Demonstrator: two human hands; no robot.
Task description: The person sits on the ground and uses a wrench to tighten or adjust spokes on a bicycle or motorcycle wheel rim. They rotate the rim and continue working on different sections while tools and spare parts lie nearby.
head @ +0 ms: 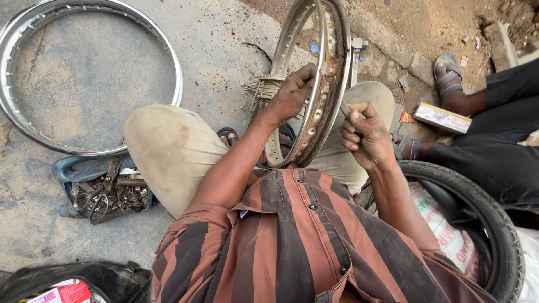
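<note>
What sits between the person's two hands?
In the head view, the rusty wheel rim stands upright between the left hand, which holds it, and the right hand.

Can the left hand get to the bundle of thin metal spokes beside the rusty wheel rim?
Probably yes. The left hand grips the rusty wheel rim right beside the bundle of thin metal spokes; nothing lies between them, though it must release the rim first.

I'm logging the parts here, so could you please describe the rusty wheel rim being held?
The rusty wheel rim is a metal hoop standing upright between the person's knees. Its inner channel is brown with rust and pierced by spoke holes; the outer edges look duller silver. The left hand grips its left edge beside a bundle of spokes; the right hand is close by.
</note>
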